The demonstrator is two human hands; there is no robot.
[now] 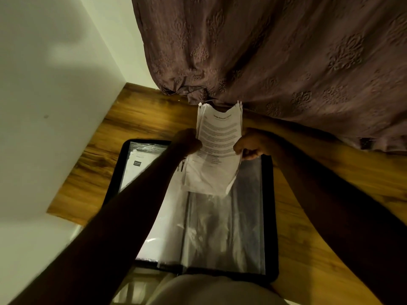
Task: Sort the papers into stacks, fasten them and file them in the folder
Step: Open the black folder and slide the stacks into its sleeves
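Note:
A stack of printed white papers [217, 146] is held upright above the open black folder [269, 216], curved between both hands. My left hand [187, 143] grips the stack's left edge and my right hand [251, 146] grips its right edge. The folder lies open on the wooden table [312, 227], showing clear plastic sleeves [224, 227]. A printed sheet [141, 164] sits inside the left-hand sleeve. The lower end of the stack hangs over the folder's middle; whether it touches a sleeve I cannot tell.
A brown patterned curtain [286, 51] hangs over the table's far edge just behind the papers. A white wall [55, 95] runs along the table's left side. My lap in light fabric [209, 291] shows at the bottom.

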